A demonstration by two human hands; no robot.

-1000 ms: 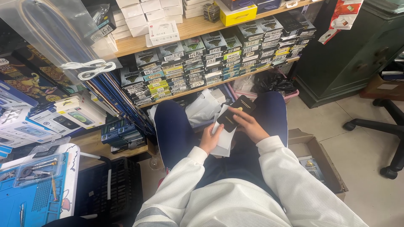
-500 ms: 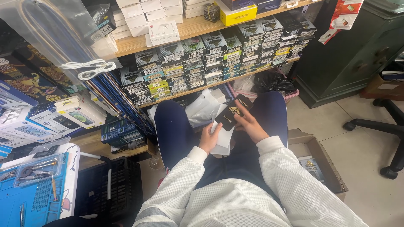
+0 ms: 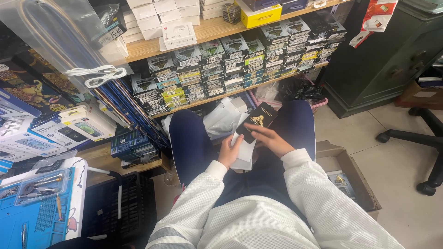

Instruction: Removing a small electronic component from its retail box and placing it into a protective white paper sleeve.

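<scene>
Matt black card box [image 3: 258, 121], white paper sleeve [image 3: 244, 150], bare wood shelf [image 3: 217, 28], ribbed white cloth sleeves [image 3: 318, 184]

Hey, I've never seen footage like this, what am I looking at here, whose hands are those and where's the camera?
There is no machine here. The one picture comes from a camera worn on a person's head, looking down at their own lap, so the white sleeves and blue trousers are theirs. They sit facing wooden shelves packed with stacks of small boxes. The left hand holds a white sheet over the lap. The right hand rests by a flat black box lying on that sheet; whether it grips the box is hard to tell. To the right on the floor stands an open carton; at lower left is a blue mat with small tools.
</scene>
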